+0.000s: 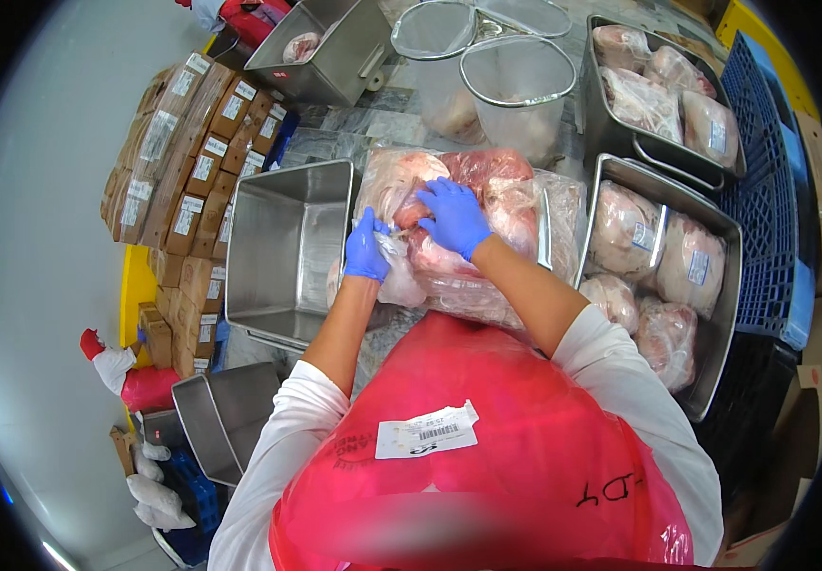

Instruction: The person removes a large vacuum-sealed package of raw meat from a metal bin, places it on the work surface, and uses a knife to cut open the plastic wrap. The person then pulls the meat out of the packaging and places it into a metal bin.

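Note:
A pile of raw meat pieces [515,214] lies in and on clear plastic in front of me. My left hand [366,249], in a blue glove, is closed on a crumpled clear plastic bag [399,271] at the near left of the meat. To its right, my blue-gloved right hand [455,217] rests palm down on a piece of meat, fingers spread. What lies under that palm is hidden. More plastic wrap [473,297] hangs at the near edge of the pile, close to my red apron [487,419].
Left of the meat stands a deep steel bin [287,247]. On the right, two steel tubs [706,376] hold bagged meat, beside a blue plastic pallet [763,190]. Bag-lined hoops [517,71] stand ahead. Stacked cartons [192,181] and another person [116,366] are at left.

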`<move>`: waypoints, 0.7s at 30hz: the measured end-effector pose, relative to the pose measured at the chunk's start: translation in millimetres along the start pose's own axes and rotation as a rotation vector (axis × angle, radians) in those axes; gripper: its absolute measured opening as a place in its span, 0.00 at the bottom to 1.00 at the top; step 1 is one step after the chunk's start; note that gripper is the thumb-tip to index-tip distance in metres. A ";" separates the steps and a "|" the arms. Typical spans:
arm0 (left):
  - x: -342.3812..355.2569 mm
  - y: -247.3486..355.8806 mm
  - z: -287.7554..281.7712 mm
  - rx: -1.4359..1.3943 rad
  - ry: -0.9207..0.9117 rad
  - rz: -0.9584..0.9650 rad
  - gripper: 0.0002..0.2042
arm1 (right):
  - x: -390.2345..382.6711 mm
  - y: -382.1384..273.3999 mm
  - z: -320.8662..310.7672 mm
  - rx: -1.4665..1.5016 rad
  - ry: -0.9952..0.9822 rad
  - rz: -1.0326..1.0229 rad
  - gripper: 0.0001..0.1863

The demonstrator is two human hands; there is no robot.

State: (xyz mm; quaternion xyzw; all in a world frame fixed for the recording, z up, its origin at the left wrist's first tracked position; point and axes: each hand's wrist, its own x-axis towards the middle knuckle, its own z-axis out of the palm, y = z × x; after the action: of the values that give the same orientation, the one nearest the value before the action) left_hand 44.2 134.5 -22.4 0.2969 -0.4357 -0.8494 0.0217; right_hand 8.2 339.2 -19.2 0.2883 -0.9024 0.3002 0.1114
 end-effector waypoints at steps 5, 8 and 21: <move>-1.5 5.3 -1.1 -0.060 0.028 -0.069 0.17 | 6.6 -1.8 -3.4 -0.085 -0.101 -0.043 0.22; -5.6 8.4 4.7 -0.097 0.027 -0.104 0.16 | 12.5 -1.3 -7.2 -0.077 -0.173 -0.012 0.20; -16.8 41.7 -15.9 0.497 -0.144 0.276 0.13 | -166.7 44.6 -74.9 0.113 0.432 0.673 0.10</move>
State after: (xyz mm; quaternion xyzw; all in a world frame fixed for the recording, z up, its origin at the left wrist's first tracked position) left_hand 57.1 102.1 10.1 0.1698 -0.6672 -0.7245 0.0327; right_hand 119.0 489.3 -43.3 -0.0875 -0.8842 0.4229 0.1779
